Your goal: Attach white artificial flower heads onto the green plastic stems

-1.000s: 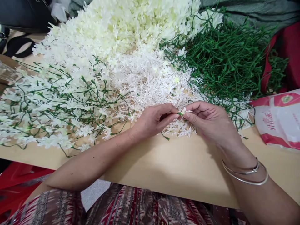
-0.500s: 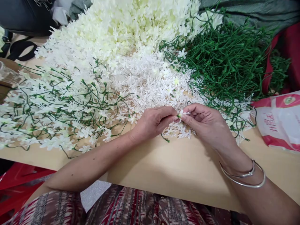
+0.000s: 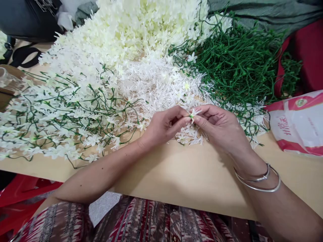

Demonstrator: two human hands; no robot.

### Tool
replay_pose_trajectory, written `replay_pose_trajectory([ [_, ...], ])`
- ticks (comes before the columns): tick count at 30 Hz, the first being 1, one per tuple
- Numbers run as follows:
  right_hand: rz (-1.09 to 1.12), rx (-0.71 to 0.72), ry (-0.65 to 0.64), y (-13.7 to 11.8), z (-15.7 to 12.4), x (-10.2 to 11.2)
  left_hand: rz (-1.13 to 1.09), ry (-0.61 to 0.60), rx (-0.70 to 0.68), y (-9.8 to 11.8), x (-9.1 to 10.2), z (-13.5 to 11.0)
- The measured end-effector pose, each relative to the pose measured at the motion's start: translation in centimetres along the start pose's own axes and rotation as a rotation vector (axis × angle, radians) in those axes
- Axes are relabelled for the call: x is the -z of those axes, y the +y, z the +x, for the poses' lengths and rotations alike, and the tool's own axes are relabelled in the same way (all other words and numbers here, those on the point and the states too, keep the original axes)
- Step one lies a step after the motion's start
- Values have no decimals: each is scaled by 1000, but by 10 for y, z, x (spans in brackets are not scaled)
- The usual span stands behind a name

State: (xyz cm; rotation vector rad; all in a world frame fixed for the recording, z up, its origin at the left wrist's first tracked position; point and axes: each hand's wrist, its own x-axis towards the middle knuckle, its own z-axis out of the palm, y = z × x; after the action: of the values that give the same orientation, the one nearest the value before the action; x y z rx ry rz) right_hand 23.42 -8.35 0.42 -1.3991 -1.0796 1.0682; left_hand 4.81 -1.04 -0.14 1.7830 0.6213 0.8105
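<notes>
Between my fingertips is a small white artificial flower [image 3: 193,116] with a green base. My left hand [image 3: 166,125] pinches its green end, and the stem is hidden in the fingers. From the other side, my right hand [image 3: 218,126] grips the white petals with thumb and forefinger. Just beyond both hands lies a spread of thin white stamens [image 3: 148,89]. A heap of green plastic stems [image 3: 239,64] sits beyond my right hand. Left of my left hand, white flowers on green stems [image 3: 63,114] lie spread over the table [image 3: 161,174].
A tall mound of cream-white petals [image 3: 141,30] rises at the back. On the right are a pink-and-white plastic packet [image 3: 300,122] and a red bag [image 3: 310,53]. A black bag [image 3: 27,20] stands back left, near a clear cup [image 3: 8,79].
The view has shifted slightly. My fingertips have come closer around the flower, and more of its white strands now point up between them.
</notes>
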Motion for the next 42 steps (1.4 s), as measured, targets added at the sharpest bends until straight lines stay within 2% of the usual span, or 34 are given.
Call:
replay_pose_trajectory([
  [2, -87, 102, -6, -6, -2, 5, -79, 43, 22, 9, 5, 3],
  [4, -227, 218, -69, -12, -5, 10, -140, 26, 47, 19, 14, 7],
  [8, -472, 367, -378, -14, -10, 12, -201, -49, 81, 30, 35, 14],
  [10, -576, 420, -437, -10, -12, 9, -231, -87, 93, 34, 44, 17],
  [12, -681, 478, -413, -5, -13, 6, -227, -246, 139, 36, 51, 18],
  [16, -766, 538, -411, 3, -9, 6, -49, -745, 207, 35, 57, 14],
  [17, -765, 540, -405, 4, -8, 8, 16, -818, 202, 33, 57, 13],
  [19, -757, 532, -354, 4, -4, 11, 130, -869, 182, 29, 55, 9],
  [22, -686, 519, -167, -2, -4, 13, 213, -807, 159, 28, 53, 6],
  [24, -614, 522, 3, -7, -7, 9, 220, -718, 172, 32, 51, 8],
  [26, -576, 562, 102, -10, -11, 4, 164, -595, 227, 36, 48, 10],
  [30, -705, 791, 27, -7, -16, -6, -178, -428, 320, 31, 35, 13],
  [32, -764, 848, 29, -3, -16, -7, -309, -357, 323, 22, 32, 14],
  [35, -753, 794, 46, 1, -15, -10, -360, -153, 313, 10, 33, 15],
  [38, -817, 739, -116, 4, -19, -16, -327, 14, 271, 2, 37, 16],
  [40, -870, 695, -228, 7, -23, -22, -298, 56, 253, 0, 37, 16],
  [42, -906, 657, -267, 9, -24, -25, -261, 69, 245, 0, 34, 15],
])
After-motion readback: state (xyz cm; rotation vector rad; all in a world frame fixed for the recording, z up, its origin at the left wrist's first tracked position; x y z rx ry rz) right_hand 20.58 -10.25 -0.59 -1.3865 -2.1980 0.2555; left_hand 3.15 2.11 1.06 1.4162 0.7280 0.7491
